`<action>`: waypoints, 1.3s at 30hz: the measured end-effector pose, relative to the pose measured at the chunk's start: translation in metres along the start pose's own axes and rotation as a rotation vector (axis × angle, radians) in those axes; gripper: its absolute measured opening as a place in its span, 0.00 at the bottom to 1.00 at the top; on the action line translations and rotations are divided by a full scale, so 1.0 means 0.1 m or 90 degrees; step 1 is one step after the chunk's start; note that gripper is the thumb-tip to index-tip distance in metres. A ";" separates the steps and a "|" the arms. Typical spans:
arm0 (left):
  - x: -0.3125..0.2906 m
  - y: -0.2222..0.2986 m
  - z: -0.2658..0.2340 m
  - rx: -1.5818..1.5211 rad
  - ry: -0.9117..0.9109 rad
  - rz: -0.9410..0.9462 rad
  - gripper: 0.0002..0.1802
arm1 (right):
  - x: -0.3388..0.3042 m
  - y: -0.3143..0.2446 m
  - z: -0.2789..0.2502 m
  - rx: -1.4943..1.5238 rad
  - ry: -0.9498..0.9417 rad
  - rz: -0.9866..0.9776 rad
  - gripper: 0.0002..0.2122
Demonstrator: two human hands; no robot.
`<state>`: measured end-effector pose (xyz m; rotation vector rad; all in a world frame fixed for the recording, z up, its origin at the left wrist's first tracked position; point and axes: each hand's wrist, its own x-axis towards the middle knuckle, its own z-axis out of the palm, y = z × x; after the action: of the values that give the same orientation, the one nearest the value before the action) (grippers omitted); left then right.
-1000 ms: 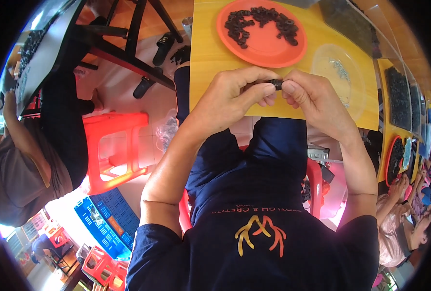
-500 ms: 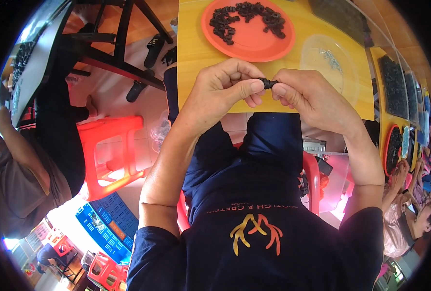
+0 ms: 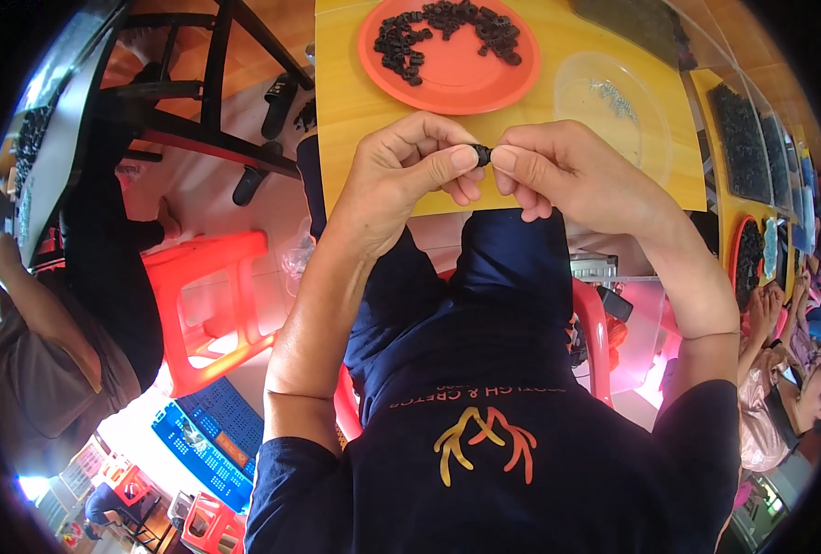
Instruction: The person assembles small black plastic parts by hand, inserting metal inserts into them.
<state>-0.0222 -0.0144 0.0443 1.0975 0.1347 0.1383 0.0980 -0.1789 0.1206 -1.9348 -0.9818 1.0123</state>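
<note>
Over the near edge of the yellow table [image 3: 346, 55], both my hands meet at one small black part [image 3: 483, 155]. My left hand [image 3: 415, 166] pinches it between thumb and fingers. From the other side, the thumb and fingertips of my right hand [image 3: 558, 171] are closed on the same part; its exact kind is too small to make out. Beyond my hands lies an orange-red plate [image 3: 466, 88] with several similar black parts [image 3: 493, 37] around its far side. A clear round dish [image 3: 567, 83] to its right holds small silvery pieces [image 3: 613, 97].
A dark tray [image 3: 632, 23] is at the table's far right. Co-workers sit on both sides, one at left [image 3: 50, 351] and one at right [image 3: 779, 406]. A red stool [image 3: 166, 286] and a blue crate [image 3: 203, 443] stand on the floor at left.
The view has shifted, so the table and plate appear a little further left. My hands are closer together on the small black part, and less of it shows between them.
</note>
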 end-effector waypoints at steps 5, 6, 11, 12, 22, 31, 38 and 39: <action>0.01 -0.01 0.04 -0.005 0.002 0.008 0.07 | -0.04 0.03 0.02 -0.140 0.053 -0.079 0.14; 0.04 -0.03 0.07 -0.008 -0.008 0.020 0.07 | -0.04 0.01 0.02 -0.137 0.051 -0.079 0.14; 0.03 0.00 0.06 -0.019 0.004 -0.009 0.06 | -0.01 0.02 -0.05 -0.243 0.028 -0.141 0.14; 0.02 0.01 0.06 -0.021 0.001 -0.013 0.06 | 0.01 0.03 -0.07 -0.242 0.030 -0.136 0.14; 0.07 -0.02 -0.01 0.046 -0.007 0.073 0.09 | 0.09 0.25 -0.08 0.307 -0.173 -0.053 0.23; 0.04 0.04 0.12 0.422 0.022 0.286 0.17 | 0.16 0.58 0.27 0.808 -0.231 -0.089 0.18; 0.08 0.05 0.17 0.569 0.013 0.393 0.19 | 0.15 0.54 0.36 0.957 -0.247 -0.097 0.16; 0.09 0.05 0.17 0.590 0.016 0.419 0.19 | 0.15 0.53 0.36 0.951 -0.232 -0.087 0.16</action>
<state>-0.0107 -0.0254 0.0565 2.0388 -0.1707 0.7311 0.0875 -0.1800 0.0558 -0.4508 -0.2524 1.4108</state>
